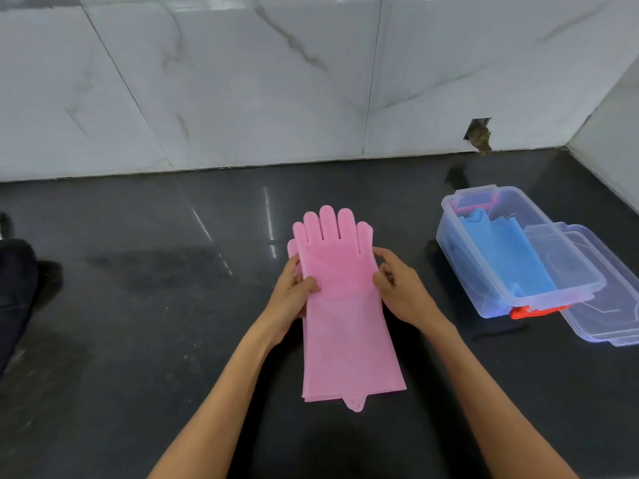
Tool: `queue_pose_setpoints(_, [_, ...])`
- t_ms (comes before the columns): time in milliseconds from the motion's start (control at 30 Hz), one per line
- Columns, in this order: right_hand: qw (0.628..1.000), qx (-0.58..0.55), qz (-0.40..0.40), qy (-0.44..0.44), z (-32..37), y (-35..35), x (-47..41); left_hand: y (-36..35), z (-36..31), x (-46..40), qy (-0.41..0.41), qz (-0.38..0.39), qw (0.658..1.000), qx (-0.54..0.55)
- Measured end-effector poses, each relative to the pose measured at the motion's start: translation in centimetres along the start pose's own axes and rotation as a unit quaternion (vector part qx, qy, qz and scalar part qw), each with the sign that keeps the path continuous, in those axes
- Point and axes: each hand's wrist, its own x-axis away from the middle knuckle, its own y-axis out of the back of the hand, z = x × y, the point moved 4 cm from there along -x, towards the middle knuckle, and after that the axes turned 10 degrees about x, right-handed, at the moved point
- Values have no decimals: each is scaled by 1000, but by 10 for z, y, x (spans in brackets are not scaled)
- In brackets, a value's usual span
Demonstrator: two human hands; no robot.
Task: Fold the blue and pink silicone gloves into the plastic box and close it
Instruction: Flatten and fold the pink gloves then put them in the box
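The pink silicone gloves [345,316] lie stacked flat on the dark counter in the middle, fingers pointing away from me. My left hand [294,288] pinches their left edge at the palm, thumb on top. My right hand [397,285] holds the right edge at the same height. To the right stands the clear plastic box [453,250], open, with the blue gloves [508,257] folded inside it. Its clear lid [608,319] leans against the box's near right side.
A marble-tiled wall rises behind the counter [173,271] and along the far right. An orange-red latch [525,312] shows at the box's near end. A dark object [14,292] sits at the left edge. A small hole [479,133] is in the wall above the box.
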Motion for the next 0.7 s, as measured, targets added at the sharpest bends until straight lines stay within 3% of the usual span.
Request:
queue_pose_setpoints(200, [998, 58, 9, -21, -12, 6, -2, 14, 3, 3, -23, -92, 984, -153])
queue_pose_setpoints(300, [998, 56, 24, -31, -16, 6, -4, 24, 4, 8, -25, -149, 972, -180])
queue_pose_setpoints(700, [999, 3, 2, -45, -17, 7, -6, 30, 0, 12, -26, -180, 958, -219])
